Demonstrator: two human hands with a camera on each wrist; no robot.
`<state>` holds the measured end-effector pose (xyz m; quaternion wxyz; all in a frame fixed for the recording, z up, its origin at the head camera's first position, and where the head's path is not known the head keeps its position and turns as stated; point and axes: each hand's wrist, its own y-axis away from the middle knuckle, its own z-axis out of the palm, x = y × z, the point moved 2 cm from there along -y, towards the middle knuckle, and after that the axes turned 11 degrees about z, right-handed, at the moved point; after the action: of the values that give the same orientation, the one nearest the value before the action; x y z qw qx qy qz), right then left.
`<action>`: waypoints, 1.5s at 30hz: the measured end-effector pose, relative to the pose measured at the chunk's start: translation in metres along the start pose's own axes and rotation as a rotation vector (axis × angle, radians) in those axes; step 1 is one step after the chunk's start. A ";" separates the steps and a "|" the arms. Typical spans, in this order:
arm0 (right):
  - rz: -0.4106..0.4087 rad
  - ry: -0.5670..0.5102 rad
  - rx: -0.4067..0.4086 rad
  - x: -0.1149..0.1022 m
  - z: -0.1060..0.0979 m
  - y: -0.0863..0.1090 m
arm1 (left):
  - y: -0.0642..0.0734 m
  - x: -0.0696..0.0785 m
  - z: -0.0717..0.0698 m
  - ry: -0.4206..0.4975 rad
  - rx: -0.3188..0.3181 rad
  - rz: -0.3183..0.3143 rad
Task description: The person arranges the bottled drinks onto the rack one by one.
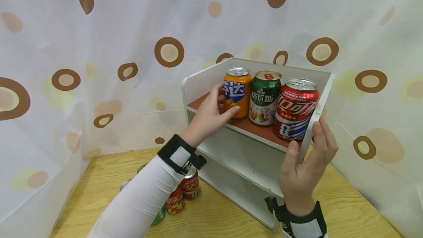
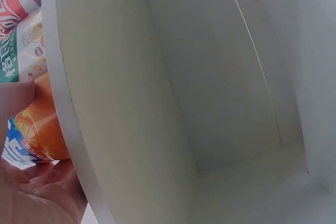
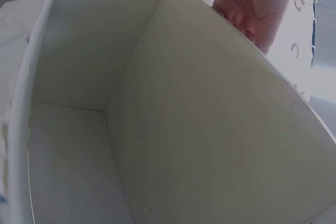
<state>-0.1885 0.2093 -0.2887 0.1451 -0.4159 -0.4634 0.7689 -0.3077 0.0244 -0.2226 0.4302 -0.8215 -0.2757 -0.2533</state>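
My left hand [image 1: 211, 111] is at the orange Fanta can [image 1: 242, 94], fingers around its left side and thumb across its lower front. That can stands upright on the brown top deck of a white shelf unit [image 1: 231, 150]. Beside it is a green and white kvass can [image 1: 265, 98], then a red Coca-Cola can [image 1: 296, 109] close to the right side panel. My right hand [image 1: 307, 168] holds that panel's front edge, its fingers outside and its thumb in front. In the left wrist view, the orange can [image 2: 44, 119] shows between thumb and fingers.
Several more cans, among them a red can [image 1: 190, 184], stand on the wooden table [image 1: 211, 216] left of the shelf, partly hidden by my left sleeve [image 1: 135, 201]. Below the top deck are open white compartments [image 2: 226, 77]. A patterned curtain [image 1: 115, 28] hangs behind.
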 end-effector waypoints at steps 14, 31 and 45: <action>0.005 0.007 -0.002 0.000 0.000 -0.001 | 0.016 -0.005 -0.019 -0.004 0.073 0.014; -0.002 -0.001 0.005 -0.003 0.001 0.000 | 0.063 -0.016 -0.062 -0.046 0.177 0.026; 0.002 -0.022 0.026 -0.008 0.003 -0.001 | 0.138 -0.043 -0.085 -0.200 0.185 -0.108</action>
<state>-0.1861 0.2033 -0.2839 0.1450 -0.4060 -0.4546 0.7794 -0.2611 -0.1237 -0.2860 0.4599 -0.7835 -0.3833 -0.1665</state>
